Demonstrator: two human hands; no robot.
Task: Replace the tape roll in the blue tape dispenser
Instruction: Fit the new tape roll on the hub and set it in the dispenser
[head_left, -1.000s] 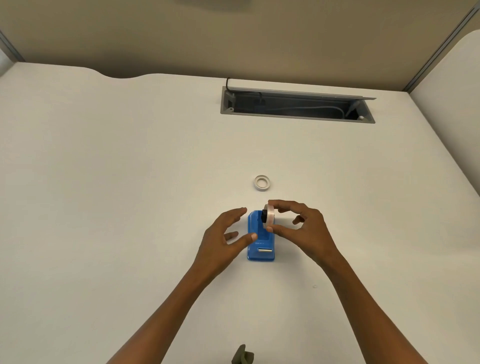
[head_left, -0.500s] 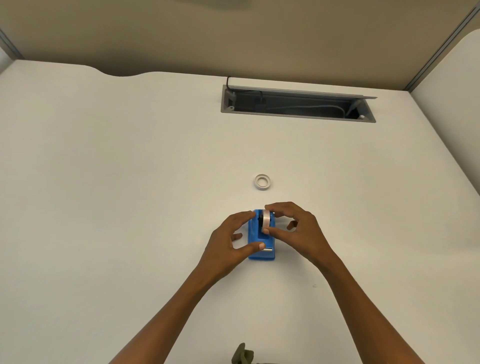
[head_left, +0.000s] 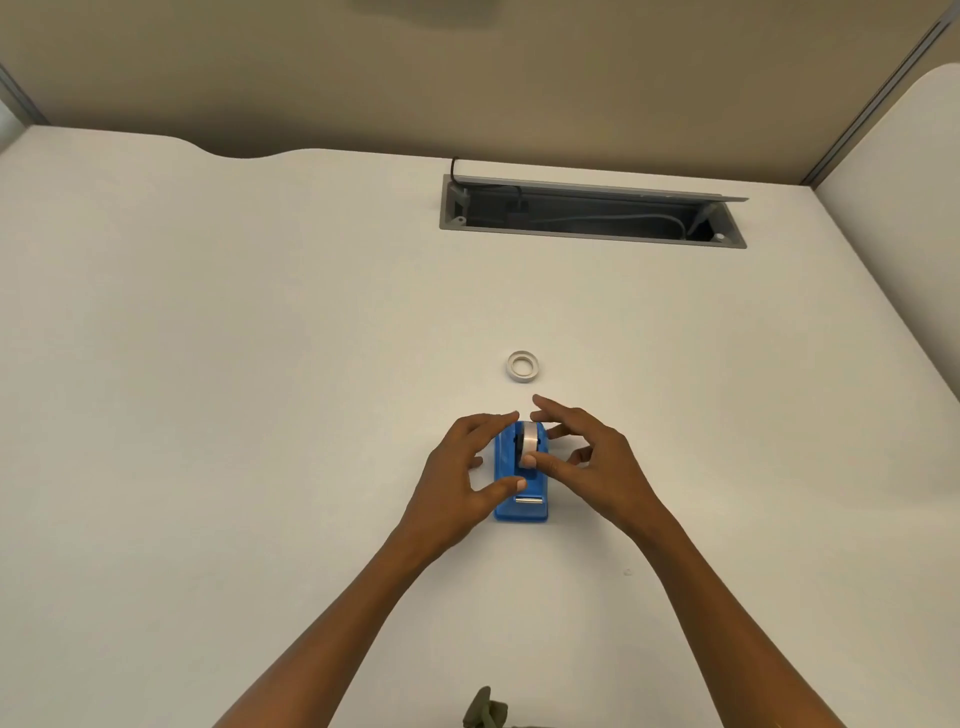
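Two hands over blue tape dispenser (head_left: 521, 486) on white desk (head_left: 234, 415). Left hand (head_left: 460, 478) spread loosely against dispenser's left side, thumb by cutter end. Right hand (head_left: 589, 462) thumb pressing tape roll (head_left: 530, 441) seated upright in dispenser, other fingers spread. Beyond, empty tape ring (head_left: 523, 367) lying flat. Farther, open cable tray (head_left: 592, 213).

Spare roll (head_left: 523, 367) behind dispenser (head_left: 521, 486)

My left hand (head_left: 457, 470) cupped, fingers spread, thumb extended rightward. My right hand (head_left: 587, 457) fingers splayed, thumb pressing inward. Both forearms converge from below.
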